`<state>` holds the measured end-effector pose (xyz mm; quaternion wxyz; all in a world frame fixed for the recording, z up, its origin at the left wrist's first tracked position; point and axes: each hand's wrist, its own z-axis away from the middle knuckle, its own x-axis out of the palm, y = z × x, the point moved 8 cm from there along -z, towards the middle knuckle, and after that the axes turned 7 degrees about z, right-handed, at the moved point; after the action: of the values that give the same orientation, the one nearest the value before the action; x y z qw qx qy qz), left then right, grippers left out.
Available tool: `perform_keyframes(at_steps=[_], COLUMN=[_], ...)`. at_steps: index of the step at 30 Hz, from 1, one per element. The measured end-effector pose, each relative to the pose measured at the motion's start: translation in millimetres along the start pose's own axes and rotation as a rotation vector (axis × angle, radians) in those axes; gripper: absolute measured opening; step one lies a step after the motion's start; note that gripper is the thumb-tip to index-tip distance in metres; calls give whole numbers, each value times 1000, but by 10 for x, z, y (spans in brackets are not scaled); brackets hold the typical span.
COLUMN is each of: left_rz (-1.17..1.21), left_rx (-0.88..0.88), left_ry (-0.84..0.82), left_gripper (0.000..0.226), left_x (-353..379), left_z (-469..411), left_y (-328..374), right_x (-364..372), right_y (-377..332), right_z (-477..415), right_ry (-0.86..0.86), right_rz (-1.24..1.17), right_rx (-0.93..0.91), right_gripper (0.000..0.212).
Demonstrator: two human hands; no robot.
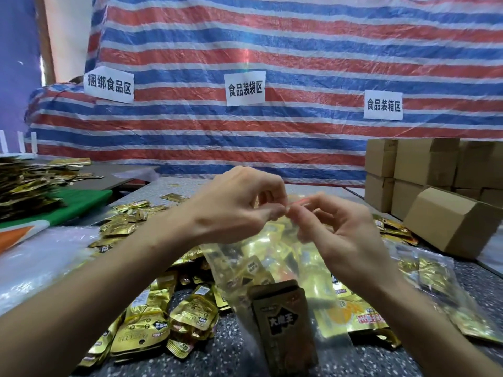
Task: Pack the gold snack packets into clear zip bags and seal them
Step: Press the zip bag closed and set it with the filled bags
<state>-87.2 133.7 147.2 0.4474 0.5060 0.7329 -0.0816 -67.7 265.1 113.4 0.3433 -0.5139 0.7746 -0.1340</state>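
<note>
Nearest, on a speckled table [217, 357], loose gold snack packets [152, 322] lie in a heap at the left, too many to count. At the centre stands one clear zip bag [239, 270], lifted off the table and stuffed with gold packets and one brown packet [283, 325]. Two bare hands meet at its top edge: the left hand [236, 208] and the right hand [334, 232] each pinch the red zip strip [303, 200] between thumb and forefinger, the other fingers curled. To the right lies one more filled clear bag [435, 281], flat on the table. Beyond it one cardboard box [449, 221] lies tilted, before a stack of boxes [424, 161] two rows high. Far left, a second heap of gold packets [24, 186] sits by a green cloth [81, 200]. Behind hangs one striped tarp [299, 50] bearing three white paper signs [245, 88].
</note>
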Motion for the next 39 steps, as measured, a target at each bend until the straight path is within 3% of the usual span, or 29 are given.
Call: perform_keyframes(at_steps=[10, 15, 17, 20, 22, 24, 27, 31, 34, 39], left_rz=[-292, -341, -406, -480, -355, -93, 155, 391, 435, 603], left_rx=[126, 155, 139, -54, -268, -372, -358, -337, -324, -371], left_ry=[14, -3, -56, -155, -151, -39, 108, 81, 70, 187], left_gripper=[15, 24, 5, 29, 33, 37, 37, 53, 65, 31], left_x=[78, 181, 199, 157, 84, 61, 109, 280, 374, 329], left_z=[167, 269, 358, 737, 1037, 1180, 1026, 684, 557, 624], left_y=[13, -72, -265, -884, -1271, -1417, -1273, -935, -795, -881], right_x=[-184, -175, -332, -825, -978, -885, -624, -497, -362, -160], right_y=[217, 342, 440, 603, 599, 614, 634, 652, 622, 516], right_z=[123, 162, 169, 210, 209, 196, 219, 227, 220, 215], right_ry=[246, 262, 329, 462, 425, 336, 257, 276, 250, 184], right_rz=[-155, -183, -217, -350, -412, -429, -439, -574, -648, -770], right_rx=[114, 133, 172, 216, 188, 195, 243, 299, 311, 319], right_gripper=[13, 17, 25, 28, 20, 18, 18, 18, 18, 20])
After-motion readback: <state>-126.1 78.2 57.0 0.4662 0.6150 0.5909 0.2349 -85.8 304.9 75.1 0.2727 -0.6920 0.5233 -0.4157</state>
